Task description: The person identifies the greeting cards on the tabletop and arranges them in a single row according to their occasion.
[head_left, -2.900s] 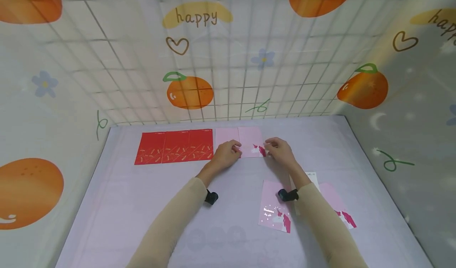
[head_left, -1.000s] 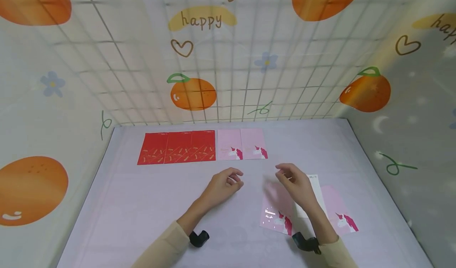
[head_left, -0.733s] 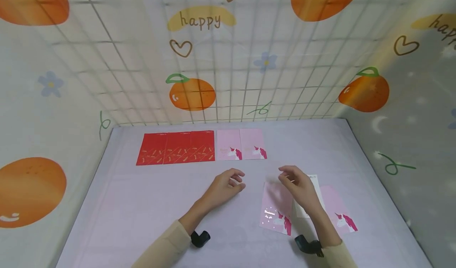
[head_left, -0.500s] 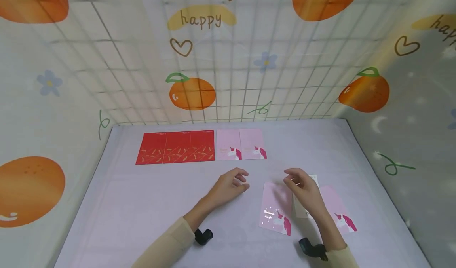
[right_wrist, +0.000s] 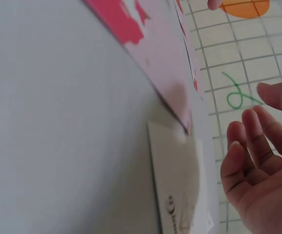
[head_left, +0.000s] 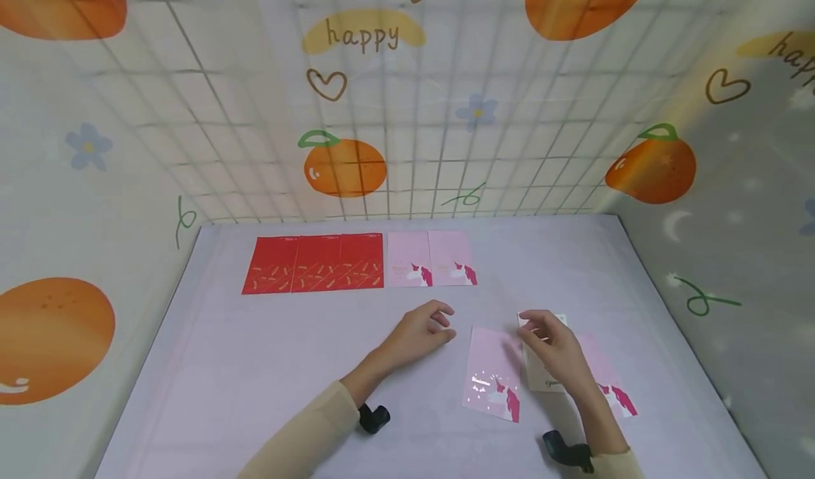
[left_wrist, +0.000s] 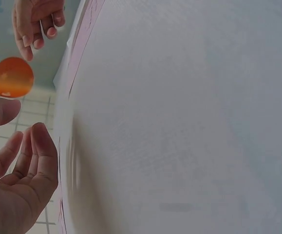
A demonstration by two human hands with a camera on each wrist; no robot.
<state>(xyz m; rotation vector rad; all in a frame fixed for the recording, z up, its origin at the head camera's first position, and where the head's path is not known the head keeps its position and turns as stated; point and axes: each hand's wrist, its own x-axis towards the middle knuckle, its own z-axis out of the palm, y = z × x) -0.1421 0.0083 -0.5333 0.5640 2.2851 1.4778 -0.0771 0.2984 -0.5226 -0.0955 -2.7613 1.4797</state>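
My left hand [head_left: 417, 334] hovers over the table with loosely bent fingers and nothing in them; the left wrist view shows its thumb and fingers [left_wrist: 43, 161] apart. Above a white card [head_left: 540, 376] printed with dark lettering is my right hand [head_left: 557, 348], fingers loosely curved and holding nothing. It hides part of that card, whose lettering also shows on the white card [right_wrist: 177, 185] in the right wrist view. Left of it lies a pink unicorn card [head_left: 490, 366]; to its right, another pink unicorn card [head_left: 614, 387] is partly covered by my right forearm.
Along the back of the table, three red cards [head_left: 318, 263] with gold marks lie side by side. Two pink unicorn cards [head_left: 407, 256] continue that row to the right. A curtain with oranges [head_left: 344, 168] and a grid pattern rises behind the white tabletop [head_left: 255, 366].
Both hands have come back from the pink cards in the rear row, leaving them flat beside the red ones. Since then, the right hand has moved right over the white card; the left drifted slightly right.
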